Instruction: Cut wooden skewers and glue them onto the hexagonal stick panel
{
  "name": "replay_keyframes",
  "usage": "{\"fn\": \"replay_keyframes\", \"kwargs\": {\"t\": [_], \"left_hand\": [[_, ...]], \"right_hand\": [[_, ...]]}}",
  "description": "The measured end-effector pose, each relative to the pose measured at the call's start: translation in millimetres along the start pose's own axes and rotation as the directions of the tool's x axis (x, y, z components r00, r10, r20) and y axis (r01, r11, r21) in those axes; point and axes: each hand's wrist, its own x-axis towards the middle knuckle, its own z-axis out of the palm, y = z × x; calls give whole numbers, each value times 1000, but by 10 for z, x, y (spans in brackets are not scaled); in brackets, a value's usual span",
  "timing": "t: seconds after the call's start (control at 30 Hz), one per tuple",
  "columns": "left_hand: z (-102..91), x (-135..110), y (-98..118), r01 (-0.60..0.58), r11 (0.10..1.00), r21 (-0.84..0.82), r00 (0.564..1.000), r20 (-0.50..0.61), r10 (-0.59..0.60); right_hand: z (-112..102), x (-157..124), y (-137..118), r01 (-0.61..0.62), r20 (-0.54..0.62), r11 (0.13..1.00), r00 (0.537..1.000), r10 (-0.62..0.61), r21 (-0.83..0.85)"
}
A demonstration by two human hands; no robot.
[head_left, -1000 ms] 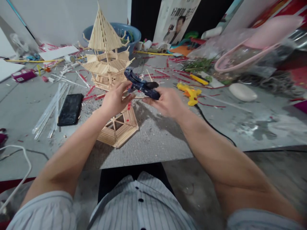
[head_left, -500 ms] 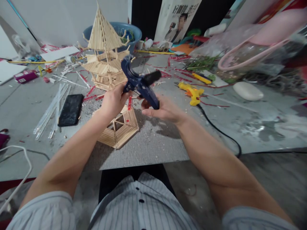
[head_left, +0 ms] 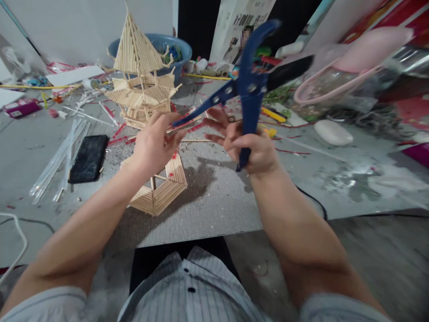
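My right hand [head_left: 250, 150] grips one handle of blue cutting pliers [head_left: 250, 85], raised near the camera with the handles spread apart and the blade pointing left. My left hand [head_left: 156, 143] pinches a thin wooden stick [head_left: 194, 140] that lies level between both hands, close under the blade tip. Below my left hand sits a small hexagonal frame of sticks [head_left: 157, 190] on a grey mat [head_left: 214, 205]. Behind it stands a tall stick-built pagoda [head_left: 139, 76].
A black phone [head_left: 89, 157] and clear glue sticks [head_left: 56, 156] lie at left. A yellow glue gun [head_left: 268, 132] shows partly behind my right hand, its black cord running right. A blue basin [head_left: 167, 44], a pink-rimmed bag [head_left: 338, 76] and red scraps crowd the back.
My right hand has swung the pliers up toward the camera and their handles have spread wide. My left hand stayed over the hexagonal frame, pinching the stick.
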Motion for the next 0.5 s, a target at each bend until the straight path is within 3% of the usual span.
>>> {"fn": "replay_keyframes", "kwargs": {"t": [0.1, 0.27, 0.5], "left_hand": [[-31, 25, -122, 38, 998, 48, 999, -19, -37], [-31, 69, -216, 150, 984, 97, 986, 64, -157], [-75, 137, -209, 234, 964, 130, 964, 97, -247]], "right_hand": [[-80, 48, -121, 153, -139, 978, 981, -134, 139], [-120, 38, -210, 273, -253, 953, 939, -234, 133], [-75, -37, -299, 262, -273, 960, 935, -227, 101]]}}
